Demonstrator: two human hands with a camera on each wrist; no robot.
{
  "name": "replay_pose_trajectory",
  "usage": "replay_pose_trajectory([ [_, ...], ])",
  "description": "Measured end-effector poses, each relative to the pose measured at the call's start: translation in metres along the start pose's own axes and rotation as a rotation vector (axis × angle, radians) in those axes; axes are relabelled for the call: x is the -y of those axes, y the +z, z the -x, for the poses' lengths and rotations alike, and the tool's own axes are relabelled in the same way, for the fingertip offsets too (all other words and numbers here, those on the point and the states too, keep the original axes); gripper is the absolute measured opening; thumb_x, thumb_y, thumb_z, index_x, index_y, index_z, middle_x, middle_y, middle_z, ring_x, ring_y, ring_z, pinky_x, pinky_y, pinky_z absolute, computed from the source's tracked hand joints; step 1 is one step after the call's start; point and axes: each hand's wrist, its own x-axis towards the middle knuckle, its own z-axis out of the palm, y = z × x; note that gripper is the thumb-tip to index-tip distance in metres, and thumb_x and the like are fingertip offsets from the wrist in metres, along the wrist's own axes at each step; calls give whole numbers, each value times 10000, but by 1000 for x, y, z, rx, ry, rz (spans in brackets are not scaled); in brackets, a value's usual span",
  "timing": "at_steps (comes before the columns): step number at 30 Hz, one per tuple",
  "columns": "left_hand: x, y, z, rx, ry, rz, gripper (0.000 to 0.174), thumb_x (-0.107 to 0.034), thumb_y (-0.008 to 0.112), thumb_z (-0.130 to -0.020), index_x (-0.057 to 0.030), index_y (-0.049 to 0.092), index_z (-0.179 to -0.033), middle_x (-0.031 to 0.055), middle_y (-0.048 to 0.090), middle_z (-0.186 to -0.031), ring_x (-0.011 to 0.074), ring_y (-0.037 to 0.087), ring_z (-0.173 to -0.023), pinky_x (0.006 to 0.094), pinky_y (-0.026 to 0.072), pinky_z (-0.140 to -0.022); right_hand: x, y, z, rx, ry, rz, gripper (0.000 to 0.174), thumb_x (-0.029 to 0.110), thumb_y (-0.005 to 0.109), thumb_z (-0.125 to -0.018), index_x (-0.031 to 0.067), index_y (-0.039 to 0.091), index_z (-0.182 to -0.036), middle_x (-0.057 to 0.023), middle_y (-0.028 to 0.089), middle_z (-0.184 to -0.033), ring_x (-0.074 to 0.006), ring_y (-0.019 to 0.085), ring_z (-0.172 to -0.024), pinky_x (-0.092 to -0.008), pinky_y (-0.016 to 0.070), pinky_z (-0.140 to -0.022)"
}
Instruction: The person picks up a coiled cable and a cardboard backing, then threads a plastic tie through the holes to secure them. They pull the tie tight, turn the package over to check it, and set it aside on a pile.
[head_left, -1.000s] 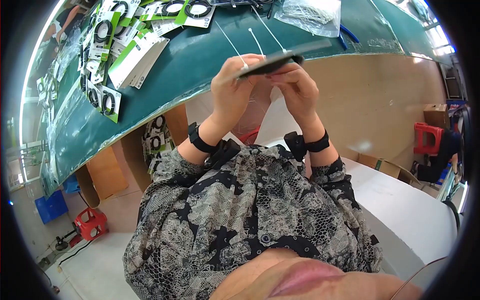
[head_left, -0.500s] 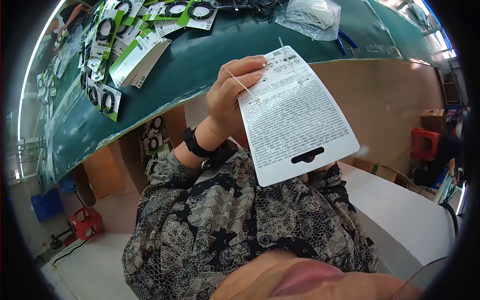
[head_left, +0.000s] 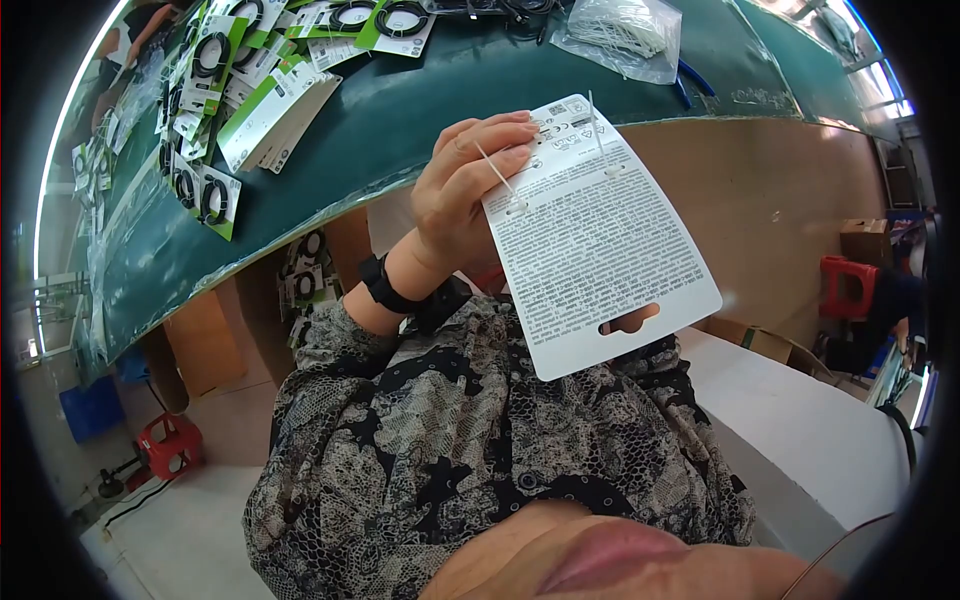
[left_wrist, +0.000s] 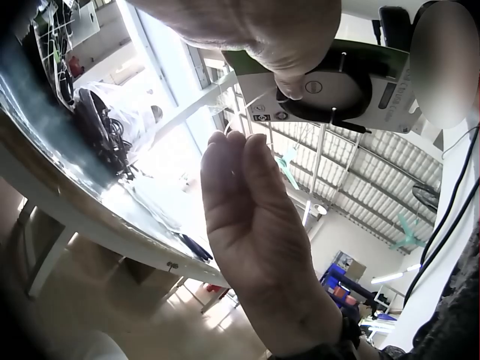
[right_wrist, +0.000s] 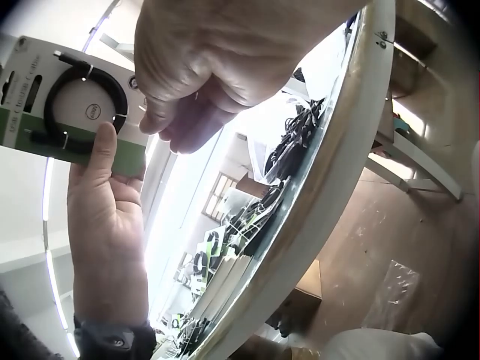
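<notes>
One white card (head_left: 632, 250) has swung from nearly edge-on to show its printed back to the head view, with two tie ends (head_left: 493, 168) standing out; its black cable (right_wrist: 52, 105) now faces away, within the right hand's reach. The left hand (head_left: 465, 185) is clamped on the card, thumb on the front, fingers across the back. The right hand (left_wrist: 259, 232) has its fingertips together, seemingly pinching a thin tie (left_wrist: 227, 122). The card hangs in the air at the counter's (head_left: 470, 85) near edge.

black-and-beige patterned shirt (head_left: 430, 430), black strap (head_left: 385, 287) around the wrist
</notes>
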Motion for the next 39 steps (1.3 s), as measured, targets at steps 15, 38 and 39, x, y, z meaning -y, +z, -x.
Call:
replay_pose_trajectory([
  [15,0,2,6,-9,-100,105,363,-134,778,-700,-22,552,-961,184,634,-1029,304,635,-982,346,484,-811,-26,-1,-12,98,-81,15,340,122,608,-823,-40,506,-1104,-136,575,-1051,-261,599,-929,-369,519,-785],
  [38,-6,-17,6,22,-339,531,426,-194,715,-780,21,514,-1088,225,575,-1109,330,583,-1050,394,486,-887,-20,9,-9,307,-626,569,228,70,632,-675,-22,626,-883,-136,624,-996,-329,609,-963,-412,528,-792],
  [39,-6,-22,6,95,-345,520,454,-236,682,-811,6,477,-1137,236,531,-1170,354,538,-1108,426,456,-929,-19,9,-10,316,-645,589,226,71,631,-672,-20,627,-879,-134,624,-998,-329,608,-971,-414,528,-796],
])
